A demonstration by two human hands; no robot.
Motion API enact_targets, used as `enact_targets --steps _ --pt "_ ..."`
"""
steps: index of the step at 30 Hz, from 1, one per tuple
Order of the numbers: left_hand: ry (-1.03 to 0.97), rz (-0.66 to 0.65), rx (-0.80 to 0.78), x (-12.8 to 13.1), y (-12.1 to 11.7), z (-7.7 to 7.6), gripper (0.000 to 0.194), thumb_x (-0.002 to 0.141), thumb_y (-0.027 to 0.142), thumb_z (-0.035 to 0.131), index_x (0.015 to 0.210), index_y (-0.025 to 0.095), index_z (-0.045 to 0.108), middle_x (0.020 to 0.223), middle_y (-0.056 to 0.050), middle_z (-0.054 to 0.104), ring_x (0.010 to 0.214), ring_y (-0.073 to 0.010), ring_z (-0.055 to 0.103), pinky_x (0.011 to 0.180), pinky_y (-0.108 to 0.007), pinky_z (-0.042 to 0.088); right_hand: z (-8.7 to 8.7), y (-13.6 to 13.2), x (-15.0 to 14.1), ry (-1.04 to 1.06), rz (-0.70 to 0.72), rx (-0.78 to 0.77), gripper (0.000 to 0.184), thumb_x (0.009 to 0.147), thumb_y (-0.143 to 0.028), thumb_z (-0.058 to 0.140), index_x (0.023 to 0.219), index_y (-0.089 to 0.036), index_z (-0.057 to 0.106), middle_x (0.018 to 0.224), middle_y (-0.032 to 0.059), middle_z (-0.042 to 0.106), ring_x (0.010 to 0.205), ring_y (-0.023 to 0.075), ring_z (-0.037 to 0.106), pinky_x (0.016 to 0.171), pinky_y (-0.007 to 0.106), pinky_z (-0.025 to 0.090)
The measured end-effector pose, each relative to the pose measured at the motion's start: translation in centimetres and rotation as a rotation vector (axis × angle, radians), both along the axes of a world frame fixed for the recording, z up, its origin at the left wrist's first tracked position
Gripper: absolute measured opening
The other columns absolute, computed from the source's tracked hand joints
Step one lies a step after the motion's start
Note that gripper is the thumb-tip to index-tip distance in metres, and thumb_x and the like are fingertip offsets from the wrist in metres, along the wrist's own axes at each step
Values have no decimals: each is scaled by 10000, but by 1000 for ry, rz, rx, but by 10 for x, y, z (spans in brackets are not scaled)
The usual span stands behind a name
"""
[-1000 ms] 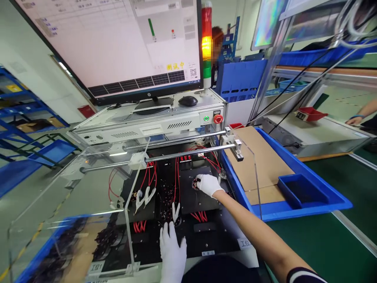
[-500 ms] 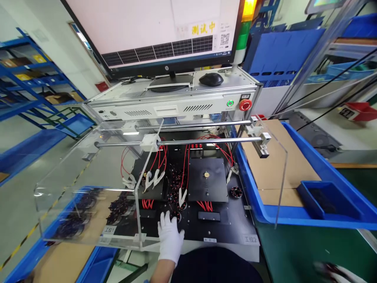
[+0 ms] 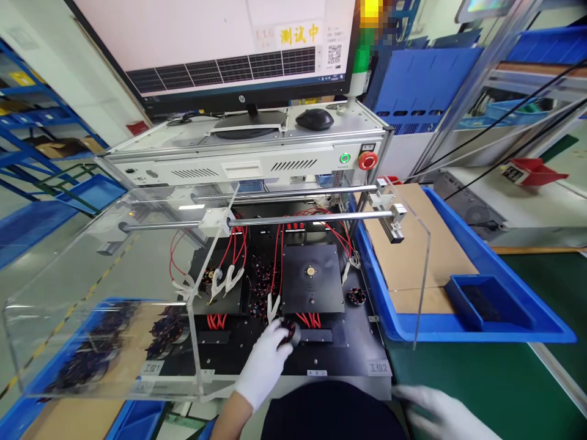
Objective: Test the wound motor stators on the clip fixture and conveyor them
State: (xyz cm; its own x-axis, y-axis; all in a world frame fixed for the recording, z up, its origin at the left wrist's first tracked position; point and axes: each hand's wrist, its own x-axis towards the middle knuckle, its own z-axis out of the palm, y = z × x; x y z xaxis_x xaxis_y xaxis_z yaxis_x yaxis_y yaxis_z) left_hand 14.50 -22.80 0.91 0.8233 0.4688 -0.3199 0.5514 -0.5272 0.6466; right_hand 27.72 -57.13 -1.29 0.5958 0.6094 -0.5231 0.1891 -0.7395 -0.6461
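My left hand (image 3: pixel 265 360), in a white glove, grips a small round wound motor stator (image 3: pixel 288 332) above the black work plate, in front of the right-hand fixture block (image 3: pixel 312 281). White clips (image 3: pixel 274 307) on red leads lie just behind it. Several more stators (image 3: pixel 263 275) sit between the two blocks, and a single stator (image 3: pixel 356 297) rests right of the right-hand block. At the lower right, my right hand (image 3: pixel 435 408), also gloved, is blurred beside the plate's front corner; its fingers look stretched out, and no object shows in them.
A clear guard (image 3: pixel 195 342) covers the left station, below metal rails (image 3: pixel 316 217). On the right stands a blue tray (image 3: pixel 406 327) with cardboard and a small blue bin (image 3: pixel 486 315). Another tray (image 3: pixel 34 391) at left holds many stators. A monitor (image 3: pixel 220 98) stands above.
My left hand has lifted a stator from the plate and moved slightly right. My right hand has come left toward the plate; the dark object by it earlier no longer shows. The view shifted right.
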Motion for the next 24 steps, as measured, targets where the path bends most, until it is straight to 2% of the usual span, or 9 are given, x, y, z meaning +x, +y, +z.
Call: enact_targets --steps 2,3,6,9,13,16,18,21,24 --pt "-210 25 77 35 0 12 224 819 183 458 960 183 632 1361 -55 432 1248 -213 415 1091 -375 297 22 69 9 50 128 270 458 805 -446 461 1233 -315 557 1267 26 533 1179 221 487 1047 370 334" --pt "-296 40 128 53 1 14 236 834 188 443 990 178 621 1385 -61 402 1253 -215 411 1099 -383 290 28 105 18 -11 36 391 479 815 -418 455 1263 -267 533 1263 42 537 1165 216 496 1045 372 338" --pt "-361 19 227 101 5 6 240 825 134 451 1004 165 608 1430 -88 333 1224 -235 448 1085 -401 334 21 194 60 -302 -521 610 539 819 -344 439 1338 -195 437 1191 65 582 1056 188 555 985 345 403" --pt "-361 -81 284 126 9 -11 272 791 55 465 1001 149 609 1431 -118 330 1265 -269 402 1078 -427 354 -6 236 109 -487 -718 476 639 779 -278 483 1394 -190 332 1205 76 560 1059 204 550 958 352 415" --pt "-457 -129 309 130 12 -31 318 774 8 470 1016 156 613 1405 -132 374 1264 -261 406 1045 -434 406 -30 247 151 -593 -621 172 828 706 -209 564 1436 -123 184 1333 151 414 1196 269 440 974 364 390" --pt "-583 -86 332 123 16 -41 314 769 53 548 1035 203 622 1347 -95 459 1167 -229 509 991 -420 467 -29 246 156 -615 -574 -42 800 739 -214 525 1440 -120 152 1161 169 522 1044 299 542 843 408 456" --pt "-699 -69 406 116 18 -46 299 763 108 600 1039 219 630 1257 -74 545 1112 -216 545 948 -406 499 -22 242 152 -673 -549 -125 705 752 -239 504 1409 -152 263 1065 152 559 957 301 575 775 410 467" --pt "-827 -83 548 109 23 -49 213 757 178 638 962 232 661 1095 -41 642 1048 -215 574 864 -398 536 -7 229 141 -703 -492 -107 522 752 -284 497 1265 -187 481 1027 129 583 916 280 583 750 378 459" --pt "-857 -129 647 107 27 -46 97 745 202 655 827 247 680 993 -7 676 1003 -225 589 813 -410 537 9 216 130 -550 -414 22 441 758 -297 485 1188 -217 540 903 78 618 776 218 592 681 329 451"
